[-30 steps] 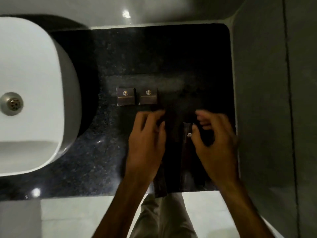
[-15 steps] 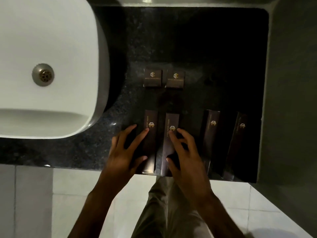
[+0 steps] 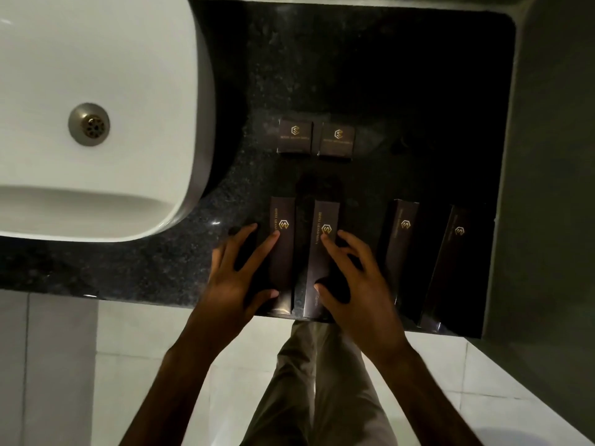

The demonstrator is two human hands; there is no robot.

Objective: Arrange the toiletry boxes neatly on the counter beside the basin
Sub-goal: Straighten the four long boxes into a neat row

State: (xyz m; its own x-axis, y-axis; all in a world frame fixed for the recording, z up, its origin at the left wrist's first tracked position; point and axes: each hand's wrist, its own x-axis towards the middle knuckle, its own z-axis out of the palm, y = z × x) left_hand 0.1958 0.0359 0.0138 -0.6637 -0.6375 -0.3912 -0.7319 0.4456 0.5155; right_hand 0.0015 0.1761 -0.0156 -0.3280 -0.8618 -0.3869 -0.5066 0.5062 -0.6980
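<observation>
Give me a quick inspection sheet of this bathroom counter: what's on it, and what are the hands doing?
Surface: dark speckled counter, dim light, far part bare.
Job's things: four long boxes in a near row: first, second, third, fourth; the fourth tilts. Two small boxes side by side behind them.
Clutter: nothing seen.
Grips: left hand rests on the first box, right hand on the second; fingers spread, neither box lifted.
Cables: nothing seen.
Surroundings: white basin with drain at left, grey wall at right, pale floor tiles below.
</observation>
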